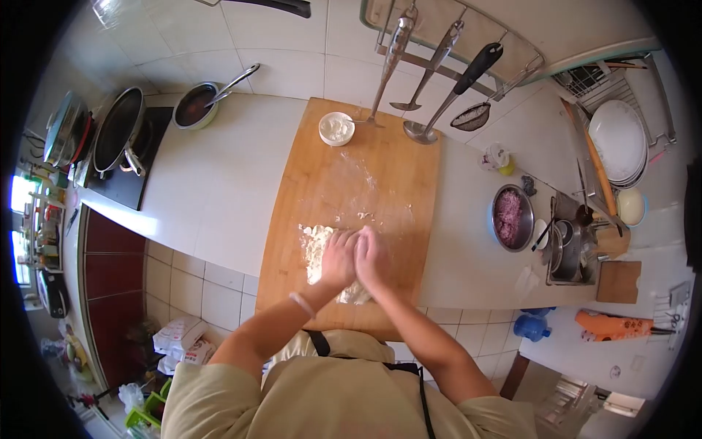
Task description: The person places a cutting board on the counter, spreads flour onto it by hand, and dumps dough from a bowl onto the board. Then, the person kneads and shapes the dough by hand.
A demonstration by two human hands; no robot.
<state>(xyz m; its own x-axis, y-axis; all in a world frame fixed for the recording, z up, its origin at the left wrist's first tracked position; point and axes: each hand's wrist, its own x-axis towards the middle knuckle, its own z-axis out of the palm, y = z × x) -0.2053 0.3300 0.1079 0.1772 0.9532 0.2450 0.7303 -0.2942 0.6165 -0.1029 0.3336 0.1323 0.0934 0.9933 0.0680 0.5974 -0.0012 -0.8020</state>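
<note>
A pale, crumbly dough lies on the wooden board, with another part of it showing below my hands. My left hand presses down on the dough with its fingers curled over it. Right against it, my right hand is closed at the dough's right side, its fingertips partly hidden. The two hands touch each other, and the dough beneath them is covered. Flour dust and small crumbs are scattered on the board above the hands.
A white bowl of flour stands at the board's far edge. To the right are a metal bowl of chopped purple food and a cluttered sink. Ladles hang over the back. A pot and a pan stand left.
</note>
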